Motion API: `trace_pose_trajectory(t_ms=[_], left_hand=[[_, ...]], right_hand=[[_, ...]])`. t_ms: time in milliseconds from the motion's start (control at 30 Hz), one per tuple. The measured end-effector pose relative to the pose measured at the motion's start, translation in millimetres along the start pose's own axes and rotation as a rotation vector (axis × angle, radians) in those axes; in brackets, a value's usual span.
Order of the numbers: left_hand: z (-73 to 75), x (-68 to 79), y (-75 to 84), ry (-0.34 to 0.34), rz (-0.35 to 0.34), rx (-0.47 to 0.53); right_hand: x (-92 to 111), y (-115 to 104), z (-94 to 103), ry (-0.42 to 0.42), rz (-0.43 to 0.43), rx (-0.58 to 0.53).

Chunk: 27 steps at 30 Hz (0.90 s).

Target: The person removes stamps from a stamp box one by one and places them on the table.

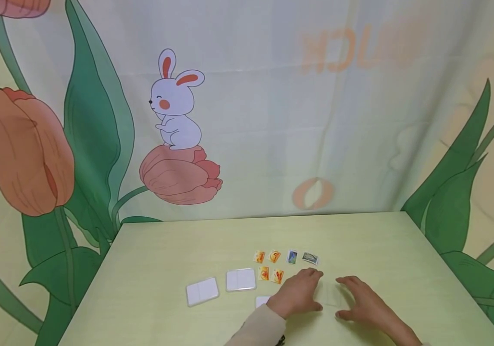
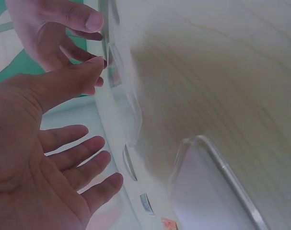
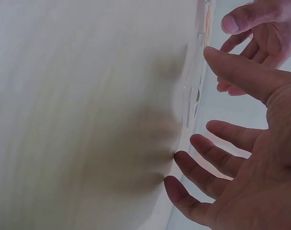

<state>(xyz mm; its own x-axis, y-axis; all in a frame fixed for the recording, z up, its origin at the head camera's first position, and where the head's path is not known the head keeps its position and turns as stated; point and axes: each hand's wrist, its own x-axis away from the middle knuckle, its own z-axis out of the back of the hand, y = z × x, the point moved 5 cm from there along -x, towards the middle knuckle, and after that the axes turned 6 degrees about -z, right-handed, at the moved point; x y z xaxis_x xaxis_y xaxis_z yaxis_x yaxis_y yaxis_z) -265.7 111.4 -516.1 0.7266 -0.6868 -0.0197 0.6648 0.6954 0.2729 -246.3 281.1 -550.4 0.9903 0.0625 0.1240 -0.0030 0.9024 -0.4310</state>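
Between my two hands, a clear flat plastic piece (image 1: pixel 330 294) lies on the table, its outline faint; in the left wrist view the same clear piece (image 2: pixel 126 103) shows a thin rim. My left hand (image 1: pixel 297 294) is just left of it, fingers spread and holding nothing. On the other side my right hand (image 1: pixel 365 305) faces it with fingers apart, also holding nothing. In the right wrist view, the lower fingertips (image 3: pixel 171 184) are at the table surface; whether they touch it I cannot tell. A white flat case (image 1: pixel 262 301) is partly hidden behind my left hand.
Two more white flat cases, one at far left (image 1: pixel 202 291) and another (image 1: pixel 240 279) nearer the middle, lie on the table (image 1: pixel 152 269). Behind my left hand are several orange picture stickers (image 1: pixel 264 273), a blue-green one (image 1: pixel 292 256) and a grey-green one (image 1: pixel 310 258). A printed curtain (image 1: pixel 255 120) hangs behind.
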Motion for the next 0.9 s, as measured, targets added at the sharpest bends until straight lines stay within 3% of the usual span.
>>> trace_pose_trajectory(t_ms=[367, 700, 900], left_hand=[[-11.4, -7.5, -0.1, -0.034, 0.026, -0.034], [-21.1, -12.0, -5.1, -0.064, 0.055, 0.025], [-20.7, -11.3, -4.9, -0.053, 0.032, 0.015]], right_hand=[[-4, 3, -4.5, -0.013, -0.051, 0.038], [-2, -1, -2.7, -0.008, -0.042, 0.036], [-3, -2, -3.9, -0.001, -0.029, 0.026]])
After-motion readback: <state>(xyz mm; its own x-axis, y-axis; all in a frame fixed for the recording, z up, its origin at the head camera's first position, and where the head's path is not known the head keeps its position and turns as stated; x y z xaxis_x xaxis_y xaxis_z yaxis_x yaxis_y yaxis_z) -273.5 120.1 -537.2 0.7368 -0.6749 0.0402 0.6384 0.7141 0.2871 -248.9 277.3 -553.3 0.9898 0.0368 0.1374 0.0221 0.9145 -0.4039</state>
